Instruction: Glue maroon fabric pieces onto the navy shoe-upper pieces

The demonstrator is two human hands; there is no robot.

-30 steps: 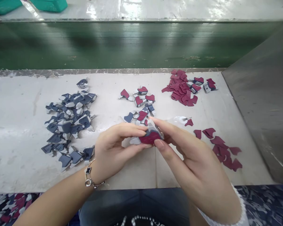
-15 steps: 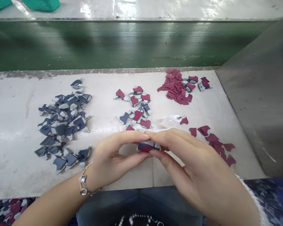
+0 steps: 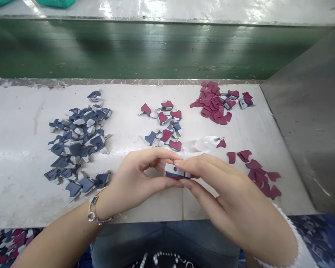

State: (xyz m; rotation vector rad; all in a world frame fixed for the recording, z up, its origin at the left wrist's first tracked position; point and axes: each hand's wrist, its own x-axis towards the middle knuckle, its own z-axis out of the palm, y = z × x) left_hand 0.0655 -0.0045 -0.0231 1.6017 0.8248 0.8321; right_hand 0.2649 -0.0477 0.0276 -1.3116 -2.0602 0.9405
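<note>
Between both hands, above the table's near edge, is a small block (image 3: pixel 176 171) with a white side that has a dark hole, a navy band and a maroon face. My left hand (image 3: pixel 139 176) pinches it from the left with thumb and fingers. From the right, my right hand (image 3: pixel 220 190) grips the same block with thumb and index finger. Beyond the hands lies a group of navy and white pieces, most with maroon tops (image 3: pixel 166 134). A white bottle with a thin metal tip (image 3: pixel 208 143) lies on its side beside a maroon piece (image 3: pixel 221 143).
A heap of navy and white pieces (image 3: pixel 80 137) covers the left of the white table (image 3: pixel 22 149). Maroon pieces lie in a back pile (image 3: pixel 210 102) and a nearer right group (image 3: pixel 258 173). A metal panel (image 3: pixel 309 111) bounds the right; a green wall (image 3: pixel 156 52) stands behind.
The block has been tilted between my fingers, so its white side with the hole now shows and less maroon is visible. The table contents appear shifted slightly right in the view.
</note>
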